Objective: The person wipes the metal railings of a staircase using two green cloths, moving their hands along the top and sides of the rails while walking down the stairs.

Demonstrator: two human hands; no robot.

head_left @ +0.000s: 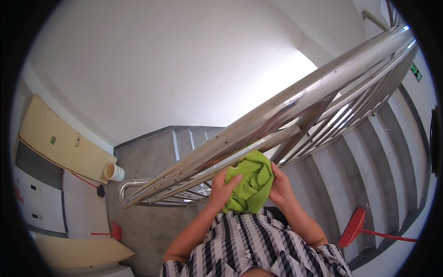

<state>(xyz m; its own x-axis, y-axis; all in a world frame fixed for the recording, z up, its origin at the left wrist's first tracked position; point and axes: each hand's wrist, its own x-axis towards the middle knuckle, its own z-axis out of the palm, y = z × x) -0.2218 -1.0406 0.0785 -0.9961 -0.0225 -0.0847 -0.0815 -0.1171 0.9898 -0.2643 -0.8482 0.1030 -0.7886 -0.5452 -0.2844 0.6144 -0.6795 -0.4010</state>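
A crumpled lime-green cloth (251, 181) is bunched between my two hands, in front of my striped shirt. My left hand (223, 187) grips its left side, the thumb lying over the fabric. On the opposite side my right hand (281, 183) holds the cloth's edge, with some fingers hidden behind it. Just beyond the cloth runs a shiny stainless-steel handrail (277, 104), slanting from lower left to upper right. Dark specks dot the rail's surface. Thinner metal bars of the balustrade (367, 93) run beneath it.
Concrete stairs (346, 155) rise on the right, where a red broom (354, 226) rests on the steps. A white bucket (115, 172), a dark-headed mop (100, 190) and a red dustpan (116, 231) are on the left. Beige doors (62, 138) stand beside the landing (148, 228).
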